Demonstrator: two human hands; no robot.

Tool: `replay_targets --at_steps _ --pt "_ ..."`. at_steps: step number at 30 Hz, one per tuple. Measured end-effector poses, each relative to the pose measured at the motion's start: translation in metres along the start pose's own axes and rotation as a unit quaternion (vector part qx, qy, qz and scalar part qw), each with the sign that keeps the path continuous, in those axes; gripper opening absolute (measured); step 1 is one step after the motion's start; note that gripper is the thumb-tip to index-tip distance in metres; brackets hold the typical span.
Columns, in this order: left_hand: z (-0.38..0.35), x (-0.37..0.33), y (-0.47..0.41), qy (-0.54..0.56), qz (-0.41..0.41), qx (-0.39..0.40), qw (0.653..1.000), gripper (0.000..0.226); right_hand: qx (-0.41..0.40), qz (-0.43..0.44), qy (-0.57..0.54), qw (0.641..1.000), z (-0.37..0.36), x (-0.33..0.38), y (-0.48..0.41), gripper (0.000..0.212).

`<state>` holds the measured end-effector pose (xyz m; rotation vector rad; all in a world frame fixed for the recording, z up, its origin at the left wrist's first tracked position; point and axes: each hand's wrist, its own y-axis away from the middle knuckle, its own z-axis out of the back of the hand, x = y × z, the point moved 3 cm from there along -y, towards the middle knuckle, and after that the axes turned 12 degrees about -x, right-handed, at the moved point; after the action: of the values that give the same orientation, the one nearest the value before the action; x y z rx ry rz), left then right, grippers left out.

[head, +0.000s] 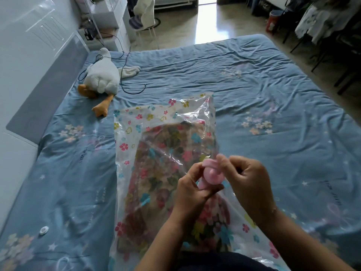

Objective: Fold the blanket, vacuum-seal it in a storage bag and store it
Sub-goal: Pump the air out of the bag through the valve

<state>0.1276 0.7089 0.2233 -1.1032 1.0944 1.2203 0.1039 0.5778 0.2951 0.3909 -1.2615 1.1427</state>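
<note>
The folded blanket [162, 153] already lies inside the flowered storage bag [136, 122], spread on the bed [254, 85] at the frame's centre. The step in hand looks like the sealing stage. The left hand [192, 189] and the right hand [248, 178], low in the frame, each have their grip clamped on the pink valve [212, 174], which is lifted off the bag's face. The next move probably calls for opening or seating that valve squarely, then drawing the air out. A small white disc [43, 230] lies at lower left.

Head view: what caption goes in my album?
Left hand and right hand grip the pink valve on the storage bag, blanket inside, on the bed.
</note>
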Motion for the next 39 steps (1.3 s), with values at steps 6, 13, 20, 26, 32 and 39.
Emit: replay_targets --at_steps 6,13,20,26,32,39 --pt "0.001 0.005 0.0 -0.011 0.006 -0.008 1.0 0.051 -0.067 0.087 -0.128 0.986 0.022 0.05 -0.013 0.054" --pt "0.002 0.0 0.001 0.008 0.001 -0.003 1.0 0.051 -0.001 0.005 -0.016 1.0 0.001 0.006 0.002 0.056" --pt "0.0 0.004 0.001 -0.003 0.005 -0.01 1.0 0.052 -0.043 0.046 -0.088 0.994 0.01 0.028 -0.005 0.054" --pt "0.0 0.002 0.0 0.007 0.006 0.002 1.0 0.051 -0.007 0.006 -0.05 0.999 0.006 0.015 0.0 0.064" --pt "-0.001 0.005 -0.001 -0.009 0.004 -0.005 1.0 0.051 -0.067 0.067 -0.126 0.988 0.019 0.045 -0.007 0.052" --pt "0.003 0.005 0.0 0.0 0.002 0.008 1.0 0.051 0.006 0.001 -0.042 0.999 0.002 0.013 0.0 0.059"
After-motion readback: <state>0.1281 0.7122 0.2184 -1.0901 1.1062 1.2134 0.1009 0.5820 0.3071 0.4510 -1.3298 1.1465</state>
